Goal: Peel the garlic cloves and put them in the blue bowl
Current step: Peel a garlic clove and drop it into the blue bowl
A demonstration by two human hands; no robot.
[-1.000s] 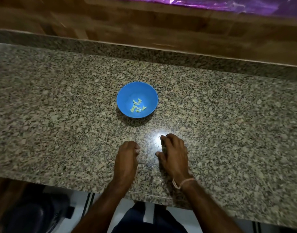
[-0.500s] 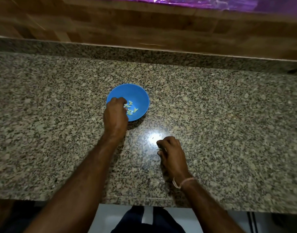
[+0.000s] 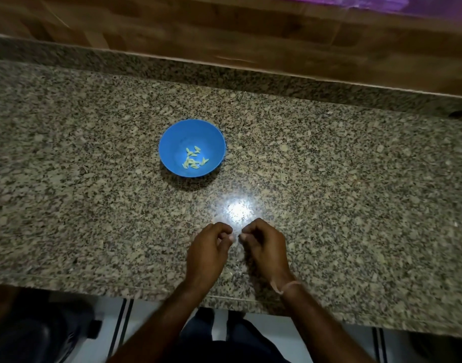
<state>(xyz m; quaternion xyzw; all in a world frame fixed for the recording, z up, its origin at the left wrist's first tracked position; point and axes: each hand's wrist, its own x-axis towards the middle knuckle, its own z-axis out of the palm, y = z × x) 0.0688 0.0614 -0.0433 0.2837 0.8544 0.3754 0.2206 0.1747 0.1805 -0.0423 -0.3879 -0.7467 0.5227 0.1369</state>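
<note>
Garlic cloves [image 3: 194,159] in blue bowl [image 3: 176,141]; left hand [image 3: 207,254] and right hand [image 3: 267,251] curled, fingertips close, grip contents indiscernible.

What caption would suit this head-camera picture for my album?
Curled left hand and right hand nearly meet over the granite counter; beyond them, a blue bowl holds peeled garlic cloves.

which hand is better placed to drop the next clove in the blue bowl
Left hand, probably: the blue bowl sits ahead and slightly left of it, while the right hand would cross over.

Dim, soft frame; 1 bright glare spot on the granite countertop [image 3: 329,179], edges dark
</note>
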